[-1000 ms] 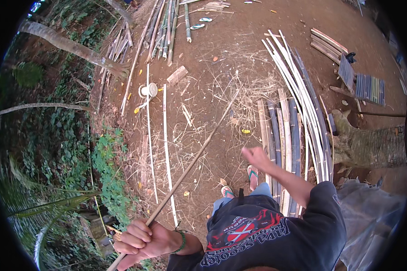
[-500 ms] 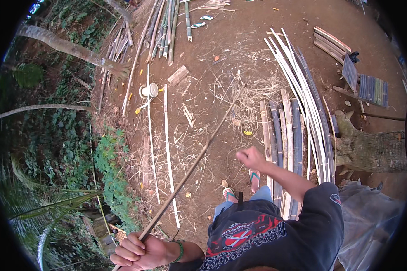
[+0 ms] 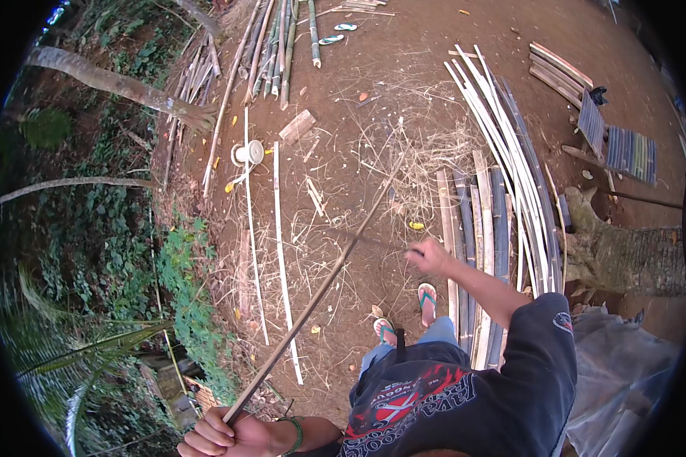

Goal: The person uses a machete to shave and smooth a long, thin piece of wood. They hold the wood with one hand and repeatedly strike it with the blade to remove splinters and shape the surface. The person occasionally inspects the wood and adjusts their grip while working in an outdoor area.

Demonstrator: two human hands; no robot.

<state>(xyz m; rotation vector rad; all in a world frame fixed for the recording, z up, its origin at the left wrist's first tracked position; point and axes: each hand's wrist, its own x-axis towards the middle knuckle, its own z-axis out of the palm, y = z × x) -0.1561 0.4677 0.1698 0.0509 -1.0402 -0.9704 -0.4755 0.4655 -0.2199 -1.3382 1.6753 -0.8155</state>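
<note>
My left hand (image 3: pixel 225 437) is closed around the lower end of a long, thin bamboo strip (image 3: pixel 309 306). The strip slants up and to the right across the middle of the view. Its far end lies among curled shavings (image 3: pixel 434 164) on the ground. In my closed right hand (image 3: pixel 430 257) is a knife (image 3: pixel 385 243), its dark blade blurred by motion and pointing left to the strip. Whether the blade touches the strip, I cannot tell.
Pale bamboo strips (image 3: pixel 507 167) and split bamboo slats (image 3: pixel 482 251) lie to the right, beside a tree trunk (image 3: pixel 629 251). Two light strips (image 3: pixel 282 251) and a white spool (image 3: pixel 253 152) are on the left. Bamboo poles (image 3: pixel 286 53) lie at the back. Plants border the left.
The knife blade now shows to the left of my right hand, which has turned and shifted slightly right. My left hand has moved slightly down and left with the bamboo strip.
</note>
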